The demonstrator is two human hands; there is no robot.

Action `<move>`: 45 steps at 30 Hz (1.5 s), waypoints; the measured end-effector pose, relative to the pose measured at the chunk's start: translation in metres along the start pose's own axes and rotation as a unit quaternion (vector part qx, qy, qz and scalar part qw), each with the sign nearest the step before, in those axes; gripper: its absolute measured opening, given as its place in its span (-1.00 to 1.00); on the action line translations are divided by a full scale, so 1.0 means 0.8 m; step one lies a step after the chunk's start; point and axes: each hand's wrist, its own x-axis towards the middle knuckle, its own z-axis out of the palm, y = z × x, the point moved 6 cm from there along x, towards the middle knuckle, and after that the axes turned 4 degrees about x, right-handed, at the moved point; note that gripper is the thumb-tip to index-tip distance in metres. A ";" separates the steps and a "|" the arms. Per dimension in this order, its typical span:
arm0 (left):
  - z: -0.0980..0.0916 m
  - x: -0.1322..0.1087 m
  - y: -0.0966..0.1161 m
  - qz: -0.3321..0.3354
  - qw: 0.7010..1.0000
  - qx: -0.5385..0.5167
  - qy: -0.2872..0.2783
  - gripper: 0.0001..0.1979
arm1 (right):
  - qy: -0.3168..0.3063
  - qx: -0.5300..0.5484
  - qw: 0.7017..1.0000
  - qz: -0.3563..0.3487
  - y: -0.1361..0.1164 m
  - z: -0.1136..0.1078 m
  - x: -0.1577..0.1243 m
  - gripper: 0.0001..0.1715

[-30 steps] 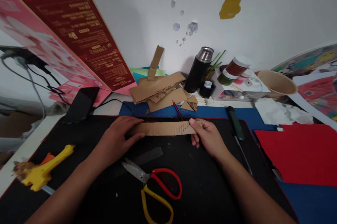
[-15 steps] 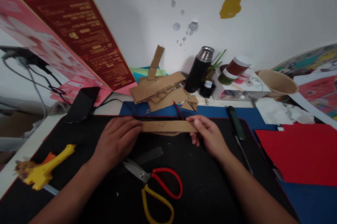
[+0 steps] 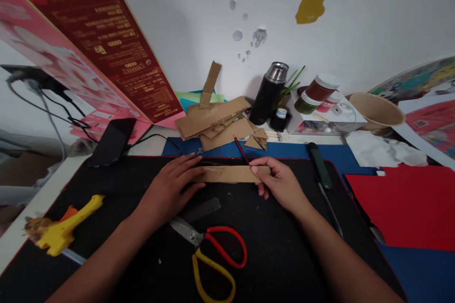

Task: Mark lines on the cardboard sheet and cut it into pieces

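Note:
A narrow cardboard strip (image 3: 231,174) lies crosswise on the black mat, with more cardboard edges just behind its left part. My left hand (image 3: 173,184) rests over the strip's left end, fingers stretched out and somewhat apart. The right end is pinched by my right hand (image 3: 279,180), thumb on top and fingers curled beneath. Below the strip, scissors (image 3: 194,236) with one red and one yellow handle lie partly spread, their blade tips near my left hand. A flat, translucent dark piece (image 3: 202,209) is between strip and scissors. A red-and-black pencil (image 3: 241,149) points towards my right hand.
Cardboard scraps (image 3: 216,120) are piled behind the mat, beside a black thermos (image 3: 269,96). At left are a yellow glue gun (image 3: 60,232) and a phone (image 3: 113,142). A green-handled tool (image 3: 319,165) and red sheet (image 3: 405,208) lie at right.
My left hand has loosened and spread its fingers over the strip's end. The strip has tilted flatter, showing more of its face; my right thumb has slid slightly left along it.

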 end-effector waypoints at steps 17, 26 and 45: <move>-0.001 0.004 0.001 -0.026 0.999 0.020 -0.015 -0.73 | 0.006 -0.015 1.000 0.007 0.001 0.001 0.001 -0.50; 0.008 0.007 0.011 -0.011 0.998 0.038 -0.045 -0.71 | 0.014 -0.016 1.000 0.005 0.001 0.003 0.001 -0.49; 0.006 0.031 0.011 -0.034 0.994 -0.032 -0.100 -0.75 | 0.013 -0.020 0.999 -0.031 0.002 0.007 -0.003 -0.57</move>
